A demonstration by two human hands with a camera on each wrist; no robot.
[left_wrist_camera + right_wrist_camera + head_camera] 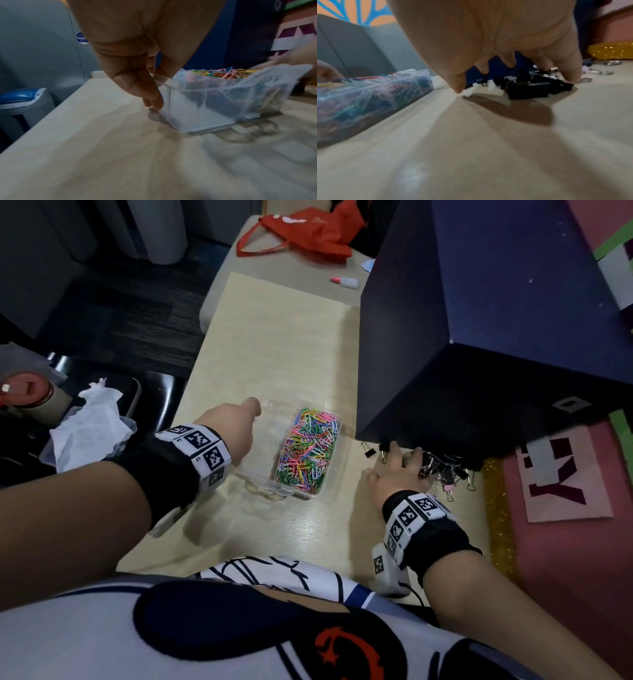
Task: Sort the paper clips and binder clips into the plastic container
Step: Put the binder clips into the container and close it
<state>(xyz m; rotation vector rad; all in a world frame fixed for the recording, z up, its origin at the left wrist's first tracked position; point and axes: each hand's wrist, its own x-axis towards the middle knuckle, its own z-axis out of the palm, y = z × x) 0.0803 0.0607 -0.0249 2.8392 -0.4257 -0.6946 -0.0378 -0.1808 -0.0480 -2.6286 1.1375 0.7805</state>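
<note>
A clear plastic container sits mid-table. Its right compartment is full of coloured paper clips; the left compartment looks empty. My left hand holds the container's left wall, and in the left wrist view the fingers run down the outside of the container while the thumb lies at the rim. To the right lies a pile of black binder clips. My right hand spreads over the pile with its fingertips among the binder clips; nothing is gripped.
A large dark blue box overhangs the far side of the binder clips. A pink board with a gold glitter strip borders the table on the right. A red bag and a small bottle lie far back. Tissue lies off the left edge.
</note>
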